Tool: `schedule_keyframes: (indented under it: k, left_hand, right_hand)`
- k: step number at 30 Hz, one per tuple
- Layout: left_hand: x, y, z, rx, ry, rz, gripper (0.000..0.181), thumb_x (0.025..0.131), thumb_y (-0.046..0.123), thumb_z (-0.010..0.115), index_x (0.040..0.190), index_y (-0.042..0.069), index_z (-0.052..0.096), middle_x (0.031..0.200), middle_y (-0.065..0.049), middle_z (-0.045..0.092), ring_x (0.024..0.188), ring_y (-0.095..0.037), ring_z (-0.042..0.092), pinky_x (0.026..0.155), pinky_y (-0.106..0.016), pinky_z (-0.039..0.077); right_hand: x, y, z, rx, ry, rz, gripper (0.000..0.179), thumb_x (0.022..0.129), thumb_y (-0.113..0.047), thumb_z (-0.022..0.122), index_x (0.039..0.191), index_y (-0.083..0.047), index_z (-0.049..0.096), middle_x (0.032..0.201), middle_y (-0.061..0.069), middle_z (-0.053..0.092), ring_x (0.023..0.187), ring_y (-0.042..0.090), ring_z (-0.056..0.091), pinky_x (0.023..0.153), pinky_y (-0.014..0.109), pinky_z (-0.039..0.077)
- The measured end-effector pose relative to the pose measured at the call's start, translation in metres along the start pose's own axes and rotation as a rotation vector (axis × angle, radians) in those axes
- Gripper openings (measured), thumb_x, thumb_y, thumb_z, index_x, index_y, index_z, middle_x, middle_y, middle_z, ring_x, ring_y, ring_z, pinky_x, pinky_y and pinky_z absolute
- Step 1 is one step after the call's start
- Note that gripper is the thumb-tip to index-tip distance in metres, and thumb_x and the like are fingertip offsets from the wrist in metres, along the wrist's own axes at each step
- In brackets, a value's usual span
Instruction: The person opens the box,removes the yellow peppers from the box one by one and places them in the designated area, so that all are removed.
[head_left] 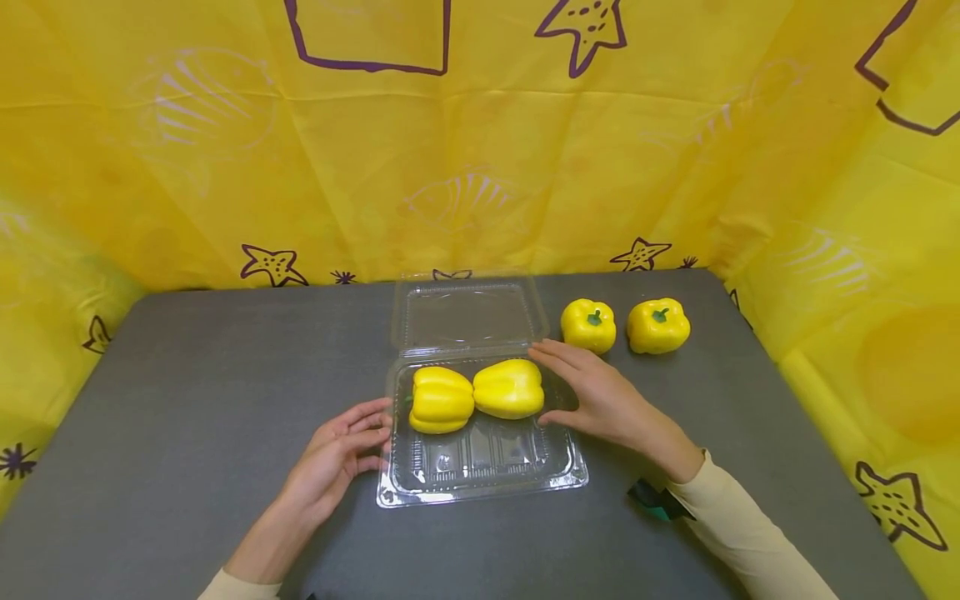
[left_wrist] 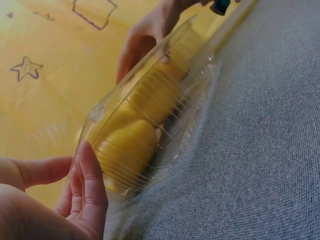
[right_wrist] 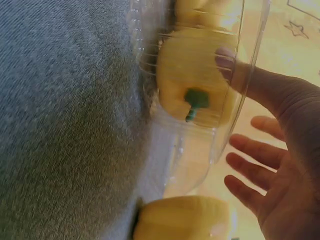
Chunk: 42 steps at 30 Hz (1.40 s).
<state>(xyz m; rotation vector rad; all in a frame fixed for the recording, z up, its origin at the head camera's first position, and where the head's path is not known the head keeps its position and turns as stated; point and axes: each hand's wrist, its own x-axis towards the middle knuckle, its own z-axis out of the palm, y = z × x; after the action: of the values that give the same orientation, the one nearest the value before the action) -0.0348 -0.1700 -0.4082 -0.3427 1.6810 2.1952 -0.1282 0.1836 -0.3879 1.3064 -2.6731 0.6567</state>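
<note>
A clear plastic clamshell box [head_left: 480, 492] lies with its lid [head_left: 471, 312] folded back. Two yellow bell peppers lie end to end along its rear half, the left pepper [head_left: 441, 402] meeting the right pepper [head_left: 510, 389]. At the box's left side, my left hand [head_left: 330, 454] touches the rim with nearly straight fingers [left_wrist: 92, 185]. My right hand [head_left: 600, 396] is at the right side, fingers spread and thumb reaching over the rim close to the right pepper. That pepper's green stem [right_wrist: 196, 100] shows through the wall in the right wrist view.
Two more yellow bell peppers, one [head_left: 588, 327] nearer the lid and another [head_left: 658, 326] farther right, sit on the grey table [head_left: 225, 375] behind my right hand. Yellow patterned cloth [head_left: 480, 167] stands around the table's back and sides.
</note>
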Motion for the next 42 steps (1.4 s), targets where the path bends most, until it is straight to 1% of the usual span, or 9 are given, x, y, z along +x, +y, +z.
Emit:
schedule_keyframes:
  k: [6,10,14,21,25,28,33,38,42]
  left_hand:
    - [0.0,0.0,0.0,-0.008,-0.001,-0.003,0.052,0.092,-0.002,0.057,0.141,-0.005,0.039,0.104,-0.004,0.06,0.079,-0.014,0.06,0.07,-0.029,0.058]
    - [0.0,0.001,0.001,-0.006,-0.001,-0.005,0.053,0.092,-0.002,0.056,0.141,-0.005,0.039,0.104,-0.003,0.061,0.079,-0.013,0.06,0.07,-0.029,0.058]
    - [0.0,0.002,0.001,-0.002,-0.003,-0.003,0.053,0.092,-0.002,0.056,0.141,-0.005,0.038,0.104,-0.004,0.06,0.079,-0.013,0.06,0.069,-0.029,0.058]
    - [0.001,0.002,0.002,-0.003,0.001,-0.002,0.052,0.092,-0.002,0.056,0.141,-0.005,0.039,0.103,-0.004,0.06,0.078,-0.013,0.06,0.069,-0.029,0.058]
    - [0.001,0.001,0.002,-0.004,-0.001,-0.005,0.053,0.092,-0.002,0.056,0.142,-0.006,0.038,0.104,-0.004,0.06,0.079,-0.014,0.06,0.069,-0.029,0.058]
    - [0.0,0.002,0.002,-0.001,-0.003,-0.004,0.054,0.092,-0.003,0.056,0.142,-0.006,0.037,0.104,-0.004,0.06,0.079,-0.014,0.06,0.069,-0.029,0.058]
    - [0.0,0.002,0.001,0.001,-0.005,-0.002,0.054,0.092,-0.003,0.056,0.142,-0.006,0.037,0.104,-0.004,0.059,0.079,-0.014,0.06,0.069,-0.029,0.058]
    - [0.0,0.001,0.001,0.002,0.0,-0.005,0.053,0.092,-0.003,0.056,0.142,-0.006,0.038,0.104,-0.004,0.06,0.079,-0.014,0.06,0.07,-0.03,0.058]
    - [0.001,0.001,0.002,0.0,-0.002,-0.001,0.053,0.092,-0.003,0.056,0.142,-0.006,0.038,0.103,-0.004,0.06,0.079,-0.014,0.06,0.069,-0.029,0.058]
  right_hand:
    - [0.006,-0.004,0.006,-0.022,-0.021,0.015,0.087,0.069,-0.025,0.09,0.14,0.001,0.048,0.142,0.019,0.049,0.134,0.037,0.042,0.11,0.051,0.037]
    - [0.008,-0.008,0.008,-0.017,-0.004,0.018,0.083,0.068,-0.017,0.09,0.138,0.002,0.05,0.141,0.019,0.051,0.135,0.037,0.042,0.111,0.05,0.036]
    - [0.008,-0.009,0.009,-0.003,0.012,0.033,0.082,0.068,-0.015,0.09,0.138,0.001,0.051,0.14,0.018,0.052,0.134,0.036,0.044,0.111,0.05,0.036]
    - [0.007,-0.011,0.007,0.148,-0.002,0.102,0.081,0.074,-0.014,0.086,0.144,-0.006,0.045,0.145,0.013,0.047,0.133,0.034,0.044,0.108,0.051,0.04]
    - [0.008,-0.011,0.005,0.218,0.011,0.097,0.082,0.075,-0.015,0.083,0.145,-0.008,0.042,0.145,0.009,0.045,0.13,0.028,0.046,0.107,0.049,0.042]
    - [0.009,-0.012,0.002,0.241,0.028,0.072,0.082,0.075,-0.015,0.082,0.146,-0.005,0.04,0.144,0.009,0.045,0.127,0.025,0.048,0.106,0.047,0.043]
    - [0.011,-0.014,-0.002,0.219,0.028,0.059,0.081,0.076,-0.018,0.081,0.144,-0.002,0.041,0.143,0.01,0.049,0.125,0.024,0.051,0.105,0.045,0.044]
    - [0.013,-0.018,-0.003,0.146,-0.012,0.063,0.072,0.078,-0.025,0.08,0.14,-0.006,0.049,0.14,0.007,0.053,0.127,0.026,0.052,0.104,0.046,0.045]
    - [0.013,-0.018,-0.001,0.134,-0.034,0.069,0.07,0.078,-0.028,0.081,0.139,-0.009,0.052,0.142,0.006,0.05,0.126,0.026,0.052,0.101,0.045,0.048]
